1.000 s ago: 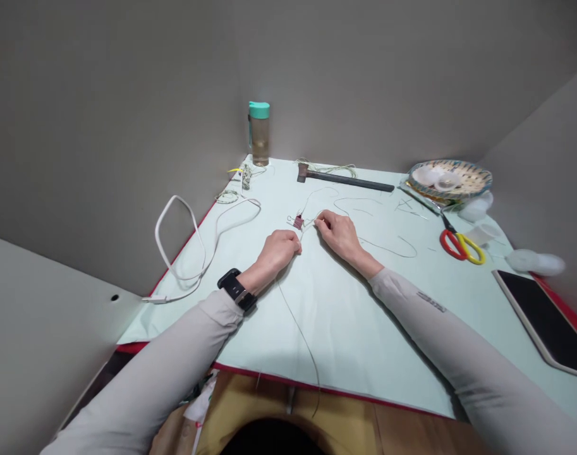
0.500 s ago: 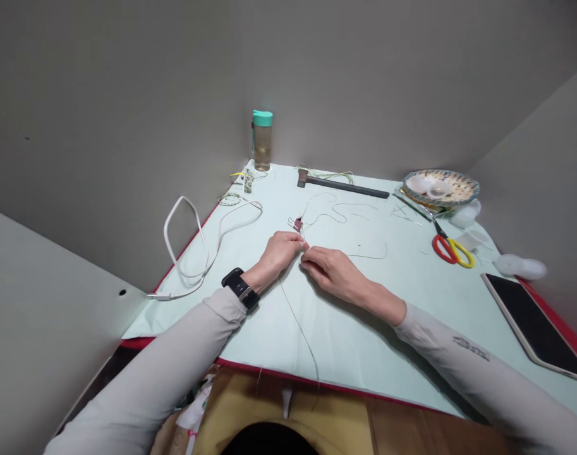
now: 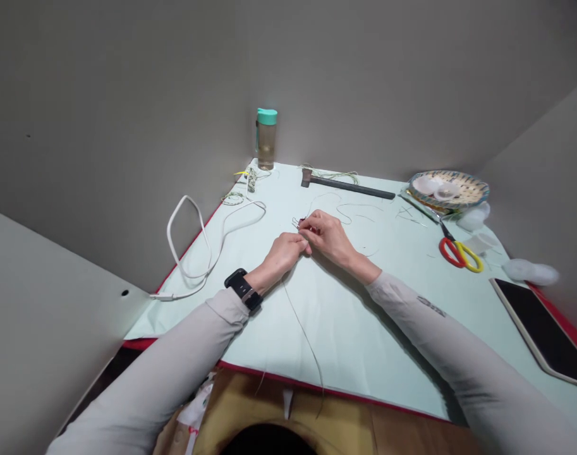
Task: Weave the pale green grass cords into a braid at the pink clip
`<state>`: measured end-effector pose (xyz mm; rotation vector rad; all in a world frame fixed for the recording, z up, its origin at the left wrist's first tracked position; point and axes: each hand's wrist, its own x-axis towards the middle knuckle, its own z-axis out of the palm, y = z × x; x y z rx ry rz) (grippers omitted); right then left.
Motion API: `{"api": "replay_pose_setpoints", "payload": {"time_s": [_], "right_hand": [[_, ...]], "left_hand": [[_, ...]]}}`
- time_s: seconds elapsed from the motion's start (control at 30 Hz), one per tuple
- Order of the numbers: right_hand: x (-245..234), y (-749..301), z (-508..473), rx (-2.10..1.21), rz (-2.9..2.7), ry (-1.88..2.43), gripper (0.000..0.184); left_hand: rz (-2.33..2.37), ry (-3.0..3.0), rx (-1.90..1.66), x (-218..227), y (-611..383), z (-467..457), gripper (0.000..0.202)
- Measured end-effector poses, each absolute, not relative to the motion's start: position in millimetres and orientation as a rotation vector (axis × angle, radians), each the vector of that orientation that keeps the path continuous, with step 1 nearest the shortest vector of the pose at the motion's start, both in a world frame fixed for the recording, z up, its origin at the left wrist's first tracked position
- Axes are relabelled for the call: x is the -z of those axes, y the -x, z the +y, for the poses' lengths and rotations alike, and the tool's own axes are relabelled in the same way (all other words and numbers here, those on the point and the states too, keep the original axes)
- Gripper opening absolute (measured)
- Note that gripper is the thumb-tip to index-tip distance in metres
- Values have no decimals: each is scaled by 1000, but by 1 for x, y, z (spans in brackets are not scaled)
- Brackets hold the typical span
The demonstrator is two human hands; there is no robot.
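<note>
My left hand (image 3: pixel 287 251) is closed in a pinch near the middle of the table, with a thin cord (image 3: pixel 301 325) trailing from beneath it over the front edge. Just beyond and to the right, my right hand (image 3: pixel 327 235) is closed, its fingertips at the dark red binder clip (image 3: pixel 301 222). My fingers cover most of the clip, and its wire handles stick out on the left. What exactly the right fingertips pinch is hidden. Loose loops of cord (image 3: pixel 347 212) lie on the pale cover behind the right hand.
A hammer (image 3: pixel 352 186) lies at the back, with a water bottle (image 3: pixel 267 140) to its left. On the right are a woven basket (image 3: pixel 478 189), scissors (image 3: pixel 460 253) and a tablet (image 3: pixel 534 328). A white cable (image 3: pixel 212 253) curls on the left.
My right hand has moved forward and left, from beside the left fingertips up to the binder clip, now covering much of it. The left hand stays almost in place.
</note>
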<state>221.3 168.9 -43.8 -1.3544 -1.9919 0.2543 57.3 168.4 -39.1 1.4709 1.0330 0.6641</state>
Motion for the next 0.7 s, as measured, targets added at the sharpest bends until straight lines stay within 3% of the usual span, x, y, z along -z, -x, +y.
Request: {"api": "replay_pose_setpoints", "payload": {"time_s": [0.23, 0.7], "right_hand": [[56, -242, 155, -249, -2159, 1154, 22], [52, -246, 153, -268, -2136, 1140, 17]], "left_hand": [[1070, -1431, -690, 42, -58, 171, 16], [1104, -1423, -661, 36, -58, 170, 13]]}}
